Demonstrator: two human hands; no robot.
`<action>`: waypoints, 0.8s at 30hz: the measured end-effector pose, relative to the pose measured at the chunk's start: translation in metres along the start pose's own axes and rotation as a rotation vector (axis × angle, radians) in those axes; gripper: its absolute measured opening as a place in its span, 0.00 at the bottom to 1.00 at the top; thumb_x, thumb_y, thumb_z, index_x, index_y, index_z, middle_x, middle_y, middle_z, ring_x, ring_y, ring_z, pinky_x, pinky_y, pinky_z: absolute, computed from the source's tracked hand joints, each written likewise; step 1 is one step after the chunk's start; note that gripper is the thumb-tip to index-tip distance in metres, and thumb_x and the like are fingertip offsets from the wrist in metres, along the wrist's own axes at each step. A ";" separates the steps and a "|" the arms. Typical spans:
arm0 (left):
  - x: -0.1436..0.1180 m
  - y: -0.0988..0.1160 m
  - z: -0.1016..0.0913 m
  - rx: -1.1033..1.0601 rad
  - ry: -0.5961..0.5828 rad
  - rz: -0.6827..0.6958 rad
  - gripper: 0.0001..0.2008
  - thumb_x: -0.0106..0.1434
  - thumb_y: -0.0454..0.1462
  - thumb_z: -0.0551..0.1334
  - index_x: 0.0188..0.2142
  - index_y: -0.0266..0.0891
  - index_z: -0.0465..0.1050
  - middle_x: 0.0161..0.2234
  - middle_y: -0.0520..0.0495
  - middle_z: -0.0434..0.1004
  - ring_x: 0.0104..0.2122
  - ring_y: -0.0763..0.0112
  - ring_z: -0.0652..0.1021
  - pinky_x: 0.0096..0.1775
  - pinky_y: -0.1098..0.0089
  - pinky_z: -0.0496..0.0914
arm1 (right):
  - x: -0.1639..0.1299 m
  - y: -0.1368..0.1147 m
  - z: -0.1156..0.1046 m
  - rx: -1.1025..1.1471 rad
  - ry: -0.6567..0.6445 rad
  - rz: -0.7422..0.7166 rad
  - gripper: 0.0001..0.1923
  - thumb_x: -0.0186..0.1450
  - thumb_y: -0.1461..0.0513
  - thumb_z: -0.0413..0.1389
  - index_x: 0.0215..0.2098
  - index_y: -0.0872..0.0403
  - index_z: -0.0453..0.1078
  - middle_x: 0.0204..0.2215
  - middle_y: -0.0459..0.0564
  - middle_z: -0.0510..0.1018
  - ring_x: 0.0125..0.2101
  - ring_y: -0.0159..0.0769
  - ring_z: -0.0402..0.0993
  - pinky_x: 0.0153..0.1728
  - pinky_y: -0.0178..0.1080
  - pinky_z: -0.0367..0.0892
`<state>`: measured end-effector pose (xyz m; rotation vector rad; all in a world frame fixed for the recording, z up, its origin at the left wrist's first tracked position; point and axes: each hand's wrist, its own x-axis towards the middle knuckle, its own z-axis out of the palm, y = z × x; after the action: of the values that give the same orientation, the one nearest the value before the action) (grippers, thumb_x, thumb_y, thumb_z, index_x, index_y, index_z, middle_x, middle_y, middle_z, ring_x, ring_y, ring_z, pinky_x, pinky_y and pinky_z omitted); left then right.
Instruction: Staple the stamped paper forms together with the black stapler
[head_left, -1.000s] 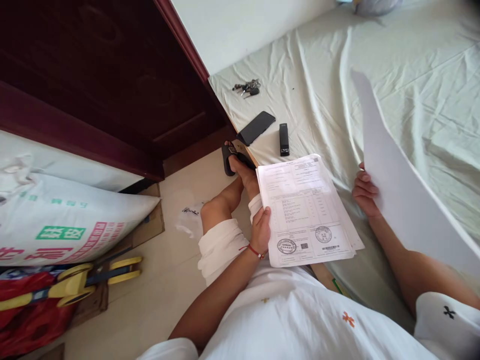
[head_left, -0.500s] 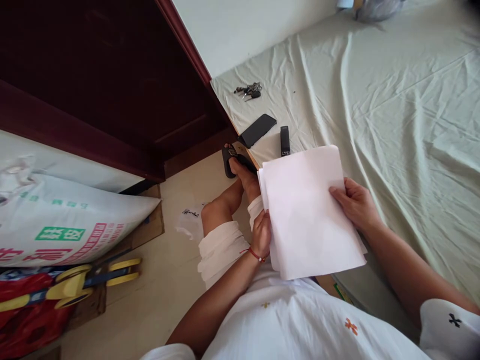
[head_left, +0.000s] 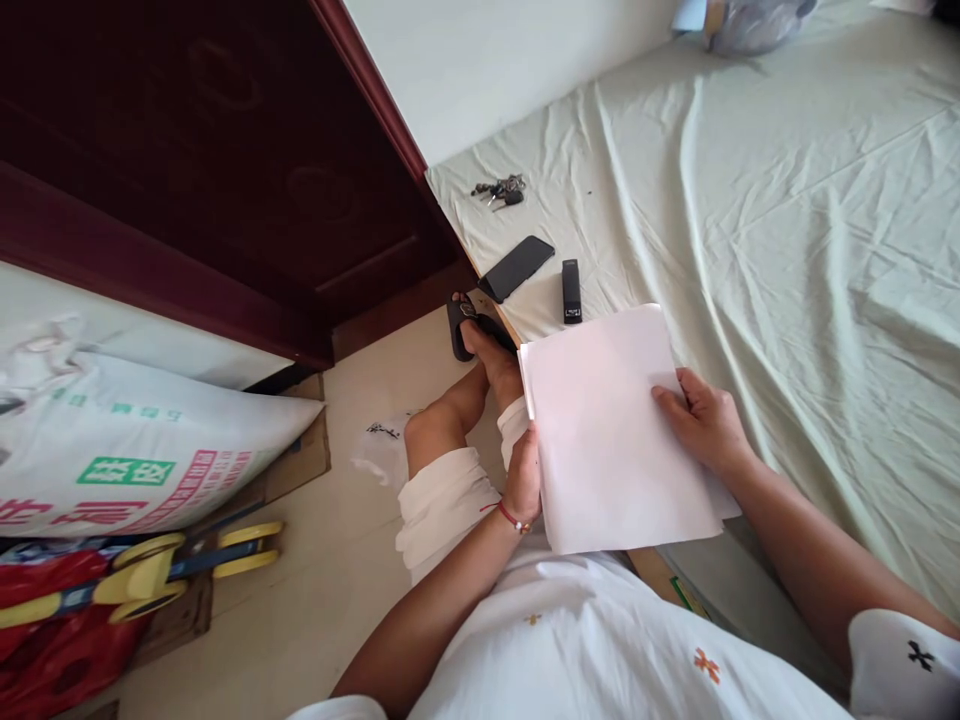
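A small stack of white paper sheets (head_left: 611, 440) is held over my lap, its edges slightly uneven at the left and lower right. My left hand (head_left: 523, 470) grips the left edge, with its fingers hidden behind the sheets. On the right edge, my right hand (head_left: 705, 415) is closed, its thumb lying on top and the other fingers partly underneath. Just beyond the paper, a black stapler-like object (head_left: 571, 291) lies on the pale sheet, beside a dark phone (head_left: 517, 268). A bunch of keys (head_left: 502, 190) rests farther off.
A pale green bedsheet (head_left: 787, 250) covers the bed on my right. To the left are a dark red door (head_left: 225, 150), a large white printed sack (head_left: 150, 440) and a yellow wheeled toy (head_left: 150, 575). A clear plastic bag (head_left: 379, 450) lies on the floor.
The paper edges sit more evenly together at the left. My right hand has moved slightly left and down with the sheets, while the view has shifted a little.
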<state>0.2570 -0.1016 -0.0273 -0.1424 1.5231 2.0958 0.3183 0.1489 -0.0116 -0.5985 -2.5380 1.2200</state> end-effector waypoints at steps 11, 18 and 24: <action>0.001 -0.001 0.004 -0.071 0.082 -0.117 0.27 0.53 0.49 0.77 0.48 0.36 0.82 0.47 0.39 0.86 0.55 0.48 0.81 0.62 0.51 0.71 | 0.008 0.014 -0.006 -0.255 0.229 -0.259 0.20 0.72 0.56 0.53 0.59 0.53 0.67 0.48 0.58 0.81 0.54 0.54 0.71 0.56 0.58 0.69; 0.002 0.010 0.009 -0.153 0.074 -0.263 0.31 0.51 0.49 0.79 0.49 0.34 0.80 0.47 0.37 0.86 0.52 0.49 0.83 0.60 0.52 0.73 | 0.003 0.011 0.001 -0.231 0.086 -0.225 0.25 0.72 0.53 0.54 0.64 0.55 0.65 0.50 0.61 0.81 0.57 0.54 0.71 0.53 0.57 0.72; 0.007 0.005 0.011 -0.082 0.116 -0.251 0.29 0.49 0.49 0.80 0.45 0.34 0.81 0.43 0.38 0.87 0.48 0.49 0.85 0.57 0.53 0.75 | 0.006 0.010 -0.008 -0.276 0.170 -0.166 0.22 0.72 0.55 0.54 0.62 0.54 0.67 0.50 0.58 0.82 0.59 0.55 0.69 0.56 0.59 0.70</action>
<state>0.2514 -0.0897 -0.0220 -0.4683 1.4036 1.9778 0.3190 0.1624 -0.0144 -0.5122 -2.5681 0.7365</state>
